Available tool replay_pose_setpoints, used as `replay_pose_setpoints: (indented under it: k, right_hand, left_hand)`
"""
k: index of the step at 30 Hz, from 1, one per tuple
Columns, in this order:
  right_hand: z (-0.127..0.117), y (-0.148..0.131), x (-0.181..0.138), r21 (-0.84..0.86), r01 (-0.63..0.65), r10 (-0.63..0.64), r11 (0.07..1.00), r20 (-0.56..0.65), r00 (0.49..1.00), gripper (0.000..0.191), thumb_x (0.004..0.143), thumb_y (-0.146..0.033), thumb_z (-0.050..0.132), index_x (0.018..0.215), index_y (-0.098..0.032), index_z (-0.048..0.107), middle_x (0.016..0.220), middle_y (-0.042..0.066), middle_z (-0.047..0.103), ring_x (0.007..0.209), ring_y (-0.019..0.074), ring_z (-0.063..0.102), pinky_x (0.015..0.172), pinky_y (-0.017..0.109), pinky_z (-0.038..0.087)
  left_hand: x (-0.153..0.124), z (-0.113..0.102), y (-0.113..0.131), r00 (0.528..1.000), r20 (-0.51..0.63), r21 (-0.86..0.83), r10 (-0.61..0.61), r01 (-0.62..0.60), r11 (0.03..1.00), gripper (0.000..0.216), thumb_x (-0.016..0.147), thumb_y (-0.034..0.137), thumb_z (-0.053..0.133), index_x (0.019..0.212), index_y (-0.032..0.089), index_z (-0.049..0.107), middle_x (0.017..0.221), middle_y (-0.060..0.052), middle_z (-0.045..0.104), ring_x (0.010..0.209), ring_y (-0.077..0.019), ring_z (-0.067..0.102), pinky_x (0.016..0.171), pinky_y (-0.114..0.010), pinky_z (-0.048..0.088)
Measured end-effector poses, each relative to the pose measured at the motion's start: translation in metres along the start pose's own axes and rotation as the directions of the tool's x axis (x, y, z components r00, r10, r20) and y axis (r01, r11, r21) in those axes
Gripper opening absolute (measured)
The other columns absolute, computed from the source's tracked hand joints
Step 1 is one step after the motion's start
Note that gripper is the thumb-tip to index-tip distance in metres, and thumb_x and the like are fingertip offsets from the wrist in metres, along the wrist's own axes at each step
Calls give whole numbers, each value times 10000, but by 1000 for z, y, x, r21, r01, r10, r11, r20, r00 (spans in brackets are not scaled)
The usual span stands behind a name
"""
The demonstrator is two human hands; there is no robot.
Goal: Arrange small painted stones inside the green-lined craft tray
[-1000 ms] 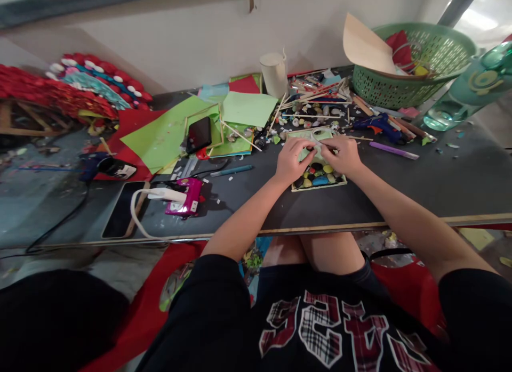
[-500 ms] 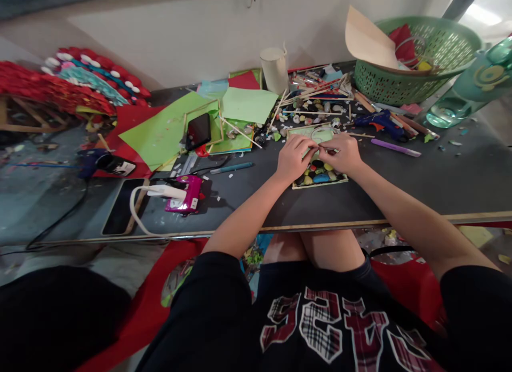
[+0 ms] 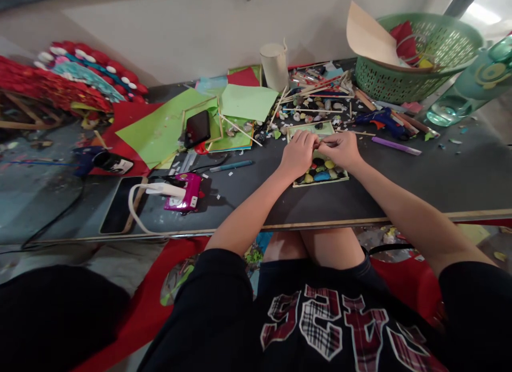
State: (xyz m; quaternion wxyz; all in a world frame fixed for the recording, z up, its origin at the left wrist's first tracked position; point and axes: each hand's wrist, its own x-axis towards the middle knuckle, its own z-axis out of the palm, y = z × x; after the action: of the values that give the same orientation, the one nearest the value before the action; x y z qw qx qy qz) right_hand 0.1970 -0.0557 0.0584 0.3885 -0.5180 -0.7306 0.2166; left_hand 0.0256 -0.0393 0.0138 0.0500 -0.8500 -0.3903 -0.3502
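Observation:
Both my hands meet over a small rectangular frame [image 3: 322,183] with a pale rim, close to the table's front edge. Painted pebbles fill its near part, among them a blue pebble [image 3: 321,176] and several yellow and black ones. Its far part shows a pale green backing [image 3: 326,128]. My left hand [image 3: 298,154] has its fingers bent and pinched together at the frame's middle. Fingertip to fingertip with it, my right hand [image 3: 342,150] is pinched too. Whatever lies between the fingertips is too small and covered to name.
Loose pebbles and thin wooden sticks [image 3: 316,111] lie behind the frame. To the right are a blue glue gun [image 3: 380,122], a purple stick [image 3: 396,146], a green basket [image 3: 416,79] and a bottle [image 3: 460,92]. Leftward are a pink power adapter [image 3: 188,193] and a phone [image 3: 122,205].
My hands stay over the frame with only slight finger shifts. A thin wire-like loop seen above the fingers before no longer shows clearly. The view has shifted a little.

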Motion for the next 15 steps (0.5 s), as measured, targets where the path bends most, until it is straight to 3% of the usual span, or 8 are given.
replay_pose_setpoints:
  k: [3,6,9,11,15]
  right_hand:
    - [-5,4,4,72,-35,39,997,-51,998,421,767,-437,635,552,-207,356,566,-21,248,587,93,239,524,290,175]
    - [-21,20,11,54,-66,76,996,-221,972,421,838,-454,601,543,-203,435,559,-6,320,564,110,326,523,287,247]
    - [-45,40,18,-151,-9,-51,988,-394,918,345,887,-398,578,600,-210,536,571,10,452,606,153,442,632,339,384]
    - [-59,53,21,-338,23,-175,941,-427,887,326,934,-350,547,636,-219,566,608,45,533,719,199,505,773,402,430]
    - [-78,83,26,-485,-182,-151,855,-569,808,248,993,-304,535,789,-206,637,820,125,656,985,284,555,966,524,366]
  left_hand:
    - [0,-2,3,1000,-21,-33,19,-19,999,353,1103,260,236,946,213,549,934,-112,623,938,-273,608,826,-423,512]
    - [-3,-4,4,997,-64,-86,39,-44,995,413,1110,294,186,898,238,537,871,-87,595,911,-262,610,847,-450,511]
    - [-6,-6,1,990,-140,-158,-27,5,987,407,1117,373,213,914,252,545,926,-93,622,965,-258,635,900,-472,525]
    - [-6,-6,-4,982,-169,-218,-86,48,975,405,1112,452,245,948,258,560,1023,-116,652,1067,-269,646,956,-493,529]
    - [-4,-6,-12,977,-148,-330,-152,96,939,435,1104,530,265,977,254,577,1039,-115,685,1086,-248,665,952,-448,559]
